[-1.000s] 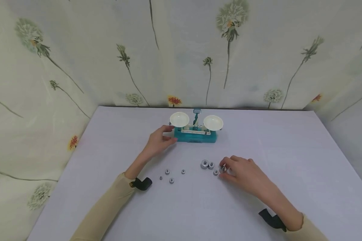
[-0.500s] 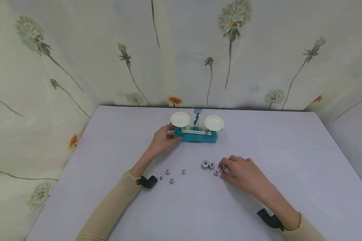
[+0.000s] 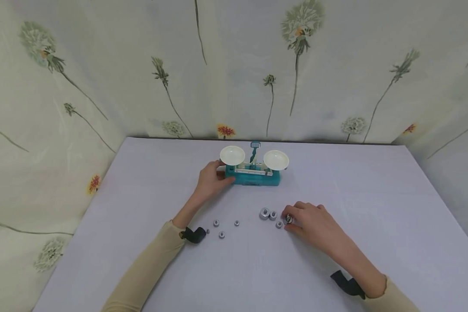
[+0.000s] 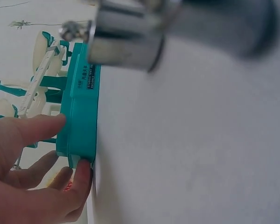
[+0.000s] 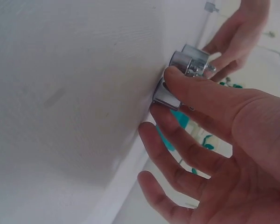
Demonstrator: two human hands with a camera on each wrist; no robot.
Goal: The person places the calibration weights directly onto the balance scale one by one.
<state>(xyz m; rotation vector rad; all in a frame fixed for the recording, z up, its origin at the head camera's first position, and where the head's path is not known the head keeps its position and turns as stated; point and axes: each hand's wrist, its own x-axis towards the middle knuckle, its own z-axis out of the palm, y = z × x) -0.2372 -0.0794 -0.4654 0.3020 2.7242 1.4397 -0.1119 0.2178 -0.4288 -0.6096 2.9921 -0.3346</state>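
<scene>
My left hand (image 3: pixel 212 180) grips the left end of a teal balance scale (image 3: pixel 253 178) with two white pans. In the left wrist view, the thumb lies on the front of the teal base (image 4: pixel 81 112) and the fingers curl round its end. My right hand (image 3: pixel 313 223) pinches a metal balance weight (image 3: pixel 288 219) between thumb and fingers. That weight (image 5: pixel 167 99) shows under the thumb in the right wrist view, low over the table, its knob partly hidden. Close to its left stand a large weight (image 3: pixel 264 213), a medium one (image 3: pixel 273 215) and a small one (image 3: pixel 279 224).
Several smaller weights, among them one (image 3: pixel 222 234) nearest the front, lie spread on the white table (image 3: pixel 242 277) by the left wrist. Blurred weights (image 4: pixel 126 37) loom close to the left wrist camera. A floral curtain (image 3: pixel 234 86) hangs behind the table's back edge.
My left hand has shifted right, bringing its thumb onto the front of the scale's base. The right hand stays on the weight with almost no movement.
</scene>
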